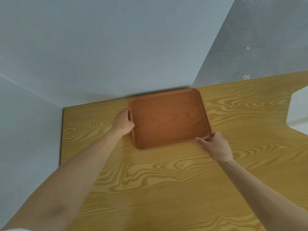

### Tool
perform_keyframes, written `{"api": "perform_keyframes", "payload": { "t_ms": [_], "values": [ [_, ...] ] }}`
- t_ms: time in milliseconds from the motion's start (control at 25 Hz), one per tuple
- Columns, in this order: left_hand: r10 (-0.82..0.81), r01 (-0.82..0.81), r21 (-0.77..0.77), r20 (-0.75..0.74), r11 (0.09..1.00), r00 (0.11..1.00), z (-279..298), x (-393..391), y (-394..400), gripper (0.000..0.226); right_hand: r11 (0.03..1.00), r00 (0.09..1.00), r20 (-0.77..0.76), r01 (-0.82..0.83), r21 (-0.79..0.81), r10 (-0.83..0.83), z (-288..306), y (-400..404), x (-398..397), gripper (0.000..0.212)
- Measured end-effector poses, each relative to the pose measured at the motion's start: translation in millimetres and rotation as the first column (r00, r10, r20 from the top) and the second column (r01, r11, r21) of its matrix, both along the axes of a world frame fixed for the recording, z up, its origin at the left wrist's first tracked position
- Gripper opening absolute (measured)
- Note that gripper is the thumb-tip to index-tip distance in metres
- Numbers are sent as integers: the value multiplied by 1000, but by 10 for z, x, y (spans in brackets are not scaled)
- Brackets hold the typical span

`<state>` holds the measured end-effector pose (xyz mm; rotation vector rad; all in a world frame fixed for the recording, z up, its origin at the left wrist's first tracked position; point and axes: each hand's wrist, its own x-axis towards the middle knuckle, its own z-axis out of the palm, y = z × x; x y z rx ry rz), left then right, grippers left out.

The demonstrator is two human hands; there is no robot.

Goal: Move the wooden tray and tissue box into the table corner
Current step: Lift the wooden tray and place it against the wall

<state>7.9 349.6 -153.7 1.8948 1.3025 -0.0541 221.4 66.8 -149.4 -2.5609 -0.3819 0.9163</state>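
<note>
Our left hand (123,122) grips the reddish-brown wooden tray (168,117) at its 9 o'clock rim. Our right hand (215,144) pinches its 4 o'clock corner. The tray is empty, with rounded corners, and lies flat on the surface (150,189) against the wall (100,47).

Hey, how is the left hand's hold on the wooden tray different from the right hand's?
The left hand holds the wooden tray midway along its left short edge; the right hand holds its near right corner. The left grip wraps the rim with thumb on top; the right pinches with fingertips. Both touch the tray as it sits against the wall.
</note>
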Motion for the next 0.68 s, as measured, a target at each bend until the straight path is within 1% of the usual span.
{"api": "perform_keyframes", "payload": {
  "t_ms": [160, 280, 560, 680],
  "values": [
    [-10, 11, 19, -46, 1000, 999, -47, 6, 36, 53, 973, 973, 138, -162, -164, 186, 57, 41, 57, 63],
    [3, -2, 23, -59, 1000, 998, -44, -16, 38, 52, 950, 939, 204, -237, -201, 277, 78, 70, 70, 64],
    [-75, 81, 41, -135, 996, 988, -29, -30, 43, 41, 928, 911, 234, -283, -244, 339, 48, 70, 73, 67],
    [-78, 99, 112, -174, 989, 982, 1, -50, -46, 38, 917, 893, 267, -288, -278, 361, 36, 40, 75, 71]
  ]
}}
